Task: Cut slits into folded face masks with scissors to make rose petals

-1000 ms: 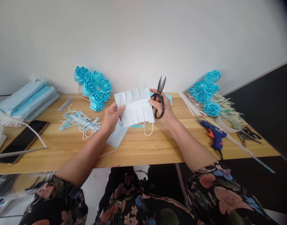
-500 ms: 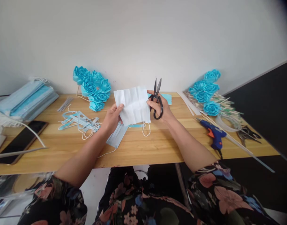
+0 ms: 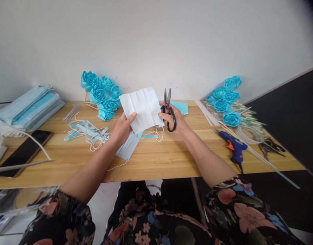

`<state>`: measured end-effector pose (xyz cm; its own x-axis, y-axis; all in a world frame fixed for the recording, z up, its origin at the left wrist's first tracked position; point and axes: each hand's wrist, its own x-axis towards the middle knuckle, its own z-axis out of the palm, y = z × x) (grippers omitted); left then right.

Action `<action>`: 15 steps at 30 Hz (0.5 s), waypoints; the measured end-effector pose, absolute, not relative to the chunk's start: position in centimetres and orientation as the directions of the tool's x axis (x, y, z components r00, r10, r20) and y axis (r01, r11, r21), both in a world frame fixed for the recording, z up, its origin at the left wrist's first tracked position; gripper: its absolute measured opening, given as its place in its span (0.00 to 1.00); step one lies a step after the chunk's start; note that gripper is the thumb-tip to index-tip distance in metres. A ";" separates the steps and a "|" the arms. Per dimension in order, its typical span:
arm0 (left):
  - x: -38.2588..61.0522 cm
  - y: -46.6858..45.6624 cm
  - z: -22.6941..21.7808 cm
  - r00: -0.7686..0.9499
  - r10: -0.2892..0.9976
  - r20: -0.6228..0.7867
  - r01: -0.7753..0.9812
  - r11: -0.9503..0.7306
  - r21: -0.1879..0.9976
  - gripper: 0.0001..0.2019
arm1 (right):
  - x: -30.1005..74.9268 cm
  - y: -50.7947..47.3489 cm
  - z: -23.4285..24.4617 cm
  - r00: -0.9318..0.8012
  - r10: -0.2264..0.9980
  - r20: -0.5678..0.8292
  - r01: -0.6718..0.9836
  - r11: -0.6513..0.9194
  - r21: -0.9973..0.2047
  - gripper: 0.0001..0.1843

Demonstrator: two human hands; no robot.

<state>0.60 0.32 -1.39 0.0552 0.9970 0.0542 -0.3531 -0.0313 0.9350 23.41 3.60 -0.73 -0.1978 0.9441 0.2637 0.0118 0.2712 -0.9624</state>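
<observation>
Opened flat, a white pleated sheet of face mask (image 3: 142,109) is held up over the table between both hands. My left hand (image 3: 124,127) pinches its lower left part, thumb in front. My right hand (image 3: 175,119) pinches its right edge with the thumb and also holds black-handled scissors (image 3: 168,105), blades slightly apart and pointing up. Below the sheet lie a pleated face mask (image 3: 129,146) and a cut strip with a white ear loop (image 3: 159,136). Behind my right hand is a light blue sheet (image 3: 181,107).
Cut mask strips (image 3: 87,132), a phone (image 3: 25,153) and a stack of face masks (image 3: 28,107) lie on the left. Blue fabric flowers stand at the left (image 3: 101,95) and right (image 3: 225,98). A blue glue gun (image 3: 233,144) and pliers (image 3: 271,147) rest at the right.
The white sheet has tilted, its top left corner shifting left and its lower edge rising slightly. The scissors have moved slightly left with my right hand.
</observation>
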 end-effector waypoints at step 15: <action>0.2 0.8 -1.4 0.048 0.993 0.109 -0.197 -0.098 0.976 0.27 | 23.8 4.1 -0.3 -0.076 0.948 0.308 0.001 0.309 -0.951 0.29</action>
